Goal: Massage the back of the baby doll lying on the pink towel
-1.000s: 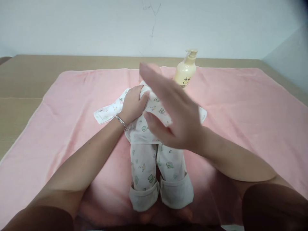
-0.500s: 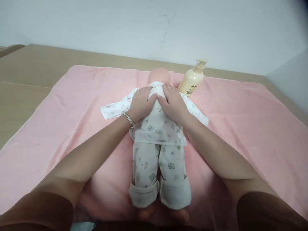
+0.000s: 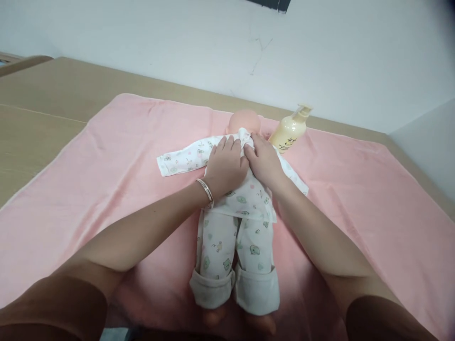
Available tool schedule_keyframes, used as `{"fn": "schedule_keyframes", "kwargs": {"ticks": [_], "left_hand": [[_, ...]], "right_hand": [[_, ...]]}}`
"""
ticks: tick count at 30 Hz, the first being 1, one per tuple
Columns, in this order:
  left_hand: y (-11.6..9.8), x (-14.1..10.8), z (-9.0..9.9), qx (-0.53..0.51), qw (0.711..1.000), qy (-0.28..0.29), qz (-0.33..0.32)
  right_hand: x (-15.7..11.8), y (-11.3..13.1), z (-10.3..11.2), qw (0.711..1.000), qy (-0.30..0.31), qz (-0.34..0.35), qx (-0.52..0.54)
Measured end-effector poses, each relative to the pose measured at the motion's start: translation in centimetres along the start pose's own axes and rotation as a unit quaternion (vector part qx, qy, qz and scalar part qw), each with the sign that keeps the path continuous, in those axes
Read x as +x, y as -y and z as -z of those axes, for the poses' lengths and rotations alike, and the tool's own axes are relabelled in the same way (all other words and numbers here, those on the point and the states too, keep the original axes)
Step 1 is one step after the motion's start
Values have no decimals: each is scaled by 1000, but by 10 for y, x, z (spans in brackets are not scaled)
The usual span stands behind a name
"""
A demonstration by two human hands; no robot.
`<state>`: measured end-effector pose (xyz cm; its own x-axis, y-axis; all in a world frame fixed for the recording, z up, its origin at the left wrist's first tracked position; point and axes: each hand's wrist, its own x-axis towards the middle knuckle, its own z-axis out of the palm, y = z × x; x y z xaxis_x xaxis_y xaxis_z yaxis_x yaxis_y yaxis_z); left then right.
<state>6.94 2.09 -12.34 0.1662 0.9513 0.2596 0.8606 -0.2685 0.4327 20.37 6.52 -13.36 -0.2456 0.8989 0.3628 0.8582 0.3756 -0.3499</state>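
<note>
Slid inward and slightly down the doll (image 3: 241, 210), our left hand (image 3: 227, 166) has uncovered more sleeve (image 3: 183, 159); our right hand (image 3: 267, 162) stays by the collar (image 3: 244, 135). We see the doll lying directly under both palms, apparently face down, its long axis running away from us, neither hand nearer. Our left fingers are slightly spread, our right ones close together, thumb apart. Smooth round head (image 3: 245, 121), soft-looking printed cloth, thick rolled cuffs (image 3: 258, 291); a glossy pump bottle (image 3: 289, 131) stands on the pink, napped blanket (image 3: 362, 189).

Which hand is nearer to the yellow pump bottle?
The right. The right hand rests on the printed top, on the near side of the pump bottle and a little to its left; the left hand lies on the same top, farther left.
</note>
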Motion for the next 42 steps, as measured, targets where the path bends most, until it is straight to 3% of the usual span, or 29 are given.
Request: {"fn": "schedule_keyframes", "kwargs": {"ticks": [5, 8, 13, 17, 20, 24, 28, 32, 36, 42], "left_hand": [[26, 30, 2, -42, 999, -6, -21], [31, 42, 6, -58, 998, 12, 8], [7, 21, 13, 68, 998, 3, -11], [-5, 5, 19, 164, 985, 40, -45], [10, 17, 19, 126, 989, 35, -70], [35, 43, 16, -16, 999, 41, 6], [36, 45, 11, -52, 998, 17, 18], [29, 36, 6, 5, 1000, -22, -7], [29, 36, 5, 33, 999, -18, -22], [31, 36, 5, 22, 999, -21, -18]], "right_hand": [[-18, 33, 4, 995, 21, -13, -93], [-17, 42, 13, 994, 59, -28, -83], [6, 29, 23, 993, 83, -88, -18], [7, 30, 24, 993, 84, -82, -25], [-6, 41, 29, 992, 84, -71, -62], [-20, 54, 41, 989, 91, -50, -107], [-11, 42, 42, 988, 119, -81, -64], [5, 20, 24, 988, 95, -118, -11], [7, 14, 11, 992, 73, -101, -9], [6, 14, 18, 992, 95, -81, -33]]}}
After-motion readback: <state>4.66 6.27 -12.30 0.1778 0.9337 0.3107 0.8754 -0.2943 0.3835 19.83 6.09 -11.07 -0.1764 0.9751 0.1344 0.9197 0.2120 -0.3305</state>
